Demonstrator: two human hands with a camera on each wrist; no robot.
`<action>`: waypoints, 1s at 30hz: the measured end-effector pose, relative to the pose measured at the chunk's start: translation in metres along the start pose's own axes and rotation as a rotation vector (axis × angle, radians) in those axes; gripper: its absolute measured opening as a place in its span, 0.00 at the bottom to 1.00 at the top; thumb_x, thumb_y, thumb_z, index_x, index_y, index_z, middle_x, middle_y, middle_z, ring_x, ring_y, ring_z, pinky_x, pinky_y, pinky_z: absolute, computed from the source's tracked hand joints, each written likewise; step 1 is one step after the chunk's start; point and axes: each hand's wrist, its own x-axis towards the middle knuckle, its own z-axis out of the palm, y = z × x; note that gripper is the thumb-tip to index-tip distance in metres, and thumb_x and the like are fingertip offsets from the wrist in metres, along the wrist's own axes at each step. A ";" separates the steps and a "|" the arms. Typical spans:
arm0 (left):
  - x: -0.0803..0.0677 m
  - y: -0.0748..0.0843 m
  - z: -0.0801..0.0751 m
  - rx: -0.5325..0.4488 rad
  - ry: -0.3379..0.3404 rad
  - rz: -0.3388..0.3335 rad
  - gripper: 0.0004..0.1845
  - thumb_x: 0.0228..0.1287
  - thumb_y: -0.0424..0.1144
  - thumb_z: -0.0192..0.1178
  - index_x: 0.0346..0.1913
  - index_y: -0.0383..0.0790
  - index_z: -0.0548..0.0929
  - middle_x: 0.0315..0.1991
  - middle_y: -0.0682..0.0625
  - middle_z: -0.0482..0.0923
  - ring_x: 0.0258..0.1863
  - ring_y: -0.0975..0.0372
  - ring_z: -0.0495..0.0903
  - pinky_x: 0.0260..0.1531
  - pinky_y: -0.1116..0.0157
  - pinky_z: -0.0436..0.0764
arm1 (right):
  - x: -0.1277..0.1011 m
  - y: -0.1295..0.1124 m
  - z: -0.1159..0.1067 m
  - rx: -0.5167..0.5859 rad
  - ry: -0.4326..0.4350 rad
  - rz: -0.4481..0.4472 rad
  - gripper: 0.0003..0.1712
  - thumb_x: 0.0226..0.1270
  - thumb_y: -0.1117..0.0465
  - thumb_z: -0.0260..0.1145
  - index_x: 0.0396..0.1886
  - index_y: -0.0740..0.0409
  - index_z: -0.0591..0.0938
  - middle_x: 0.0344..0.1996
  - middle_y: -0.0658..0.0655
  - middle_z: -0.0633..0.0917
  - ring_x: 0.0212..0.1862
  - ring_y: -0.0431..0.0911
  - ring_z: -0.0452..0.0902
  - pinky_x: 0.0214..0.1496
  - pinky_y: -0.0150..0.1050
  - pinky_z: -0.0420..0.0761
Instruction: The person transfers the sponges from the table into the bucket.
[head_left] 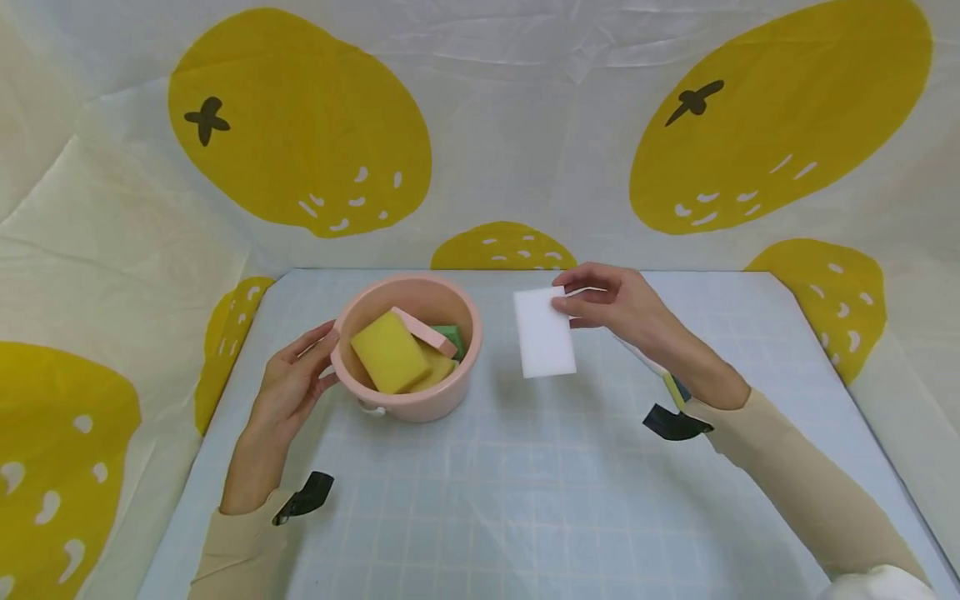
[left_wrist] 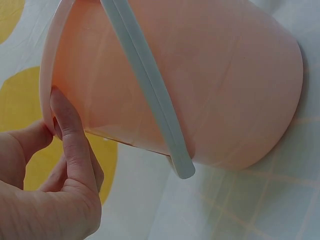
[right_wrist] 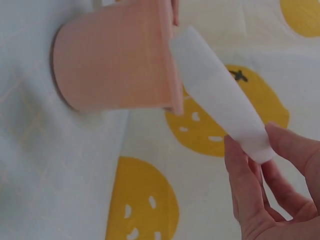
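A pink bucket (head_left: 435, 407) stands upright on the table, left of centre. Inside it lie a yellow sponge (head_left: 388, 353), a pink block (head_left: 426, 332), a green piece (head_left: 450, 335) and another yellow piece partly covered. My left hand (head_left: 291, 390) pinches the bucket's rim at its left side, thumb and index finger against the edge in the left wrist view. The pale handle (left_wrist: 150, 95) hangs down along the bucket's outer wall. With thumb and fingers my right hand (head_left: 618, 307) pinches one end of a white rectangular sponge (head_left: 543, 337), held in the air right of the bucket.
A pale blue gridded cloth (head_left: 525, 500) covers the table. Behind and beside it hangs white fabric with large yellow fruit prints (head_left: 300, 125). Partly behind the right wrist shows a small yellow and dark item (head_left: 673, 392). Black straps (head_left: 303, 498) sit at both wrists.
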 end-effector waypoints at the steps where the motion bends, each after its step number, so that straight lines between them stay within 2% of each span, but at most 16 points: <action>1: 0.000 0.000 0.000 0.002 0.001 -0.001 0.42 0.58 0.53 0.75 0.74 0.46 0.73 0.64 0.53 0.75 0.53 0.65 0.81 0.47 0.69 0.84 | 0.002 -0.002 0.002 0.005 -0.002 -0.003 0.24 0.67 0.51 0.75 0.58 0.56 0.82 0.54 0.57 0.83 0.51 0.50 0.85 0.53 0.47 0.87; 6: 0.000 0.000 -0.001 0.001 -0.009 0.006 0.42 0.59 0.53 0.75 0.74 0.45 0.72 0.64 0.53 0.75 0.53 0.65 0.81 0.48 0.69 0.84 | 0.014 -0.013 0.010 0.056 -0.006 -0.024 0.23 0.66 0.54 0.76 0.56 0.58 0.82 0.53 0.58 0.83 0.50 0.51 0.85 0.52 0.47 0.87; 13: 0.000 0.000 -0.002 -0.002 -0.022 0.009 0.41 0.60 0.52 0.74 0.74 0.44 0.72 0.63 0.54 0.77 0.53 0.65 0.81 0.48 0.69 0.84 | 0.031 -0.021 0.025 0.069 -0.025 -0.057 0.23 0.67 0.55 0.75 0.57 0.58 0.82 0.52 0.59 0.84 0.50 0.51 0.85 0.51 0.45 0.87; 30: 0.001 0.000 -0.001 0.011 -0.001 -0.013 0.43 0.58 0.54 0.75 0.75 0.47 0.72 0.69 0.52 0.72 0.57 0.64 0.79 0.50 0.69 0.83 | 0.070 -0.037 0.063 0.101 -0.011 -0.170 0.20 0.65 0.61 0.76 0.54 0.62 0.84 0.50 0.60 0.84 0.48 0.52 0.85 0.46 0.44 0.89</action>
